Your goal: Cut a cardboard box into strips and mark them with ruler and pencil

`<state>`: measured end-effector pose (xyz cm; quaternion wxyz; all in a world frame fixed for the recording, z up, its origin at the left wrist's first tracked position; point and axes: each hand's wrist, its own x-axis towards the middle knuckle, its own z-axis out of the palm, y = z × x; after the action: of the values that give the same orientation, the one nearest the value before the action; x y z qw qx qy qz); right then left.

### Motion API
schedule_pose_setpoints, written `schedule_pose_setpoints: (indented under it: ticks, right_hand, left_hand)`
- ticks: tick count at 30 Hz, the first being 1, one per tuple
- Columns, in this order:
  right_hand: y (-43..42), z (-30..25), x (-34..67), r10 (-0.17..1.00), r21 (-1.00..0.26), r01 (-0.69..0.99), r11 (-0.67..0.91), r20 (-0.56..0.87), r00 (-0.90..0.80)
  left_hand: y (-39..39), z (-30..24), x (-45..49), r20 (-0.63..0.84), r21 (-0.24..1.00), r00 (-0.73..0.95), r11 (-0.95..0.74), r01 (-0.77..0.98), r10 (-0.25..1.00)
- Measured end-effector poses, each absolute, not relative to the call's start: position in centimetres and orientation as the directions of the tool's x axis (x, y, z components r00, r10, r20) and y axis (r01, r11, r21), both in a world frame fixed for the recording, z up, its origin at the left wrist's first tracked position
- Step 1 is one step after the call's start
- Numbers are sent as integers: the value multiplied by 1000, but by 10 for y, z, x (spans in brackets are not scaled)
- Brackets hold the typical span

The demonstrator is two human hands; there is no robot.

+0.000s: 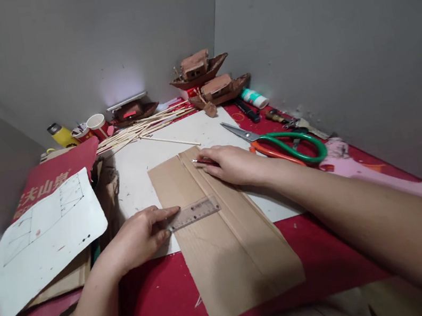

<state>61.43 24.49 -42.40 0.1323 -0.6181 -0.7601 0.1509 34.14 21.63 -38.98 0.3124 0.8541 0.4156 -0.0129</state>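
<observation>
A brown cardboard piece [220, 264] with lengthwise creases lies in front of me, partly over a white board [131, 166]. Across its left half rests a short clear ruler [196, 213]. My left hand [138, 240] grips the ruler's left end between thumb and fingers, forefinger stretched along its top edge. Near the cardboard's far end, my right hand [230, 163] is closed around a slim dark red pencil [207, 163], its tip pointing left and the rest mostly hidden by the fingers. Large scissors [273, 142] with green and orange handles lie just beyond my right wrist.
Thin wooden sticks [148, 122] lie across the back, near model boats [219, 89], paper cups [97, 126] and a yellow bottle [61, 134]. At left, a drawn-on white sheet [53, 233] tops stacked cardboard. A pink tool [384, 177] lies right; grey walls enclose the red table.
</observation>
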Motion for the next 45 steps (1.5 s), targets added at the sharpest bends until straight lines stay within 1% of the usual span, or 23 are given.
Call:
schedule_pose_setpoints:
  ticks: [5, 10, 19, 25, 35, 45]
  right_hand:
    - [244, -422, 613, 981, -394, 900, 186, 17, -195]
    - [244, -421, 614, 981, -391, 902, 184, 21, -191]
    - [244, -422, 613, 981, -402, 897, 183, 17, -193]
    - [244, -423, 614, 980, -412, 891, 193, 38, -194]
    - [243, -421, 612, 983, -429, 887, 171, 14, -183]
    - [242, -418, 611, 983, -418, 892, 172, 19, -180]
  left_hand:
    - [217, -390, 341, -293, 512, 649, -458, 727, 702]
    - [220, -392, 340, -281, 532, 673, -473, 703, 685]
    - [219, -389, 341, -281, 537, 664, -460, 707, 693]
    - [218, -389, 340, -283, 518, 666, -474, 712, 690]
    - [216, -388, 338, -288, 507, 665, -480, 716, 689]
    - [217, -389, 339, -284, 506, 666, -483, 715, 689]
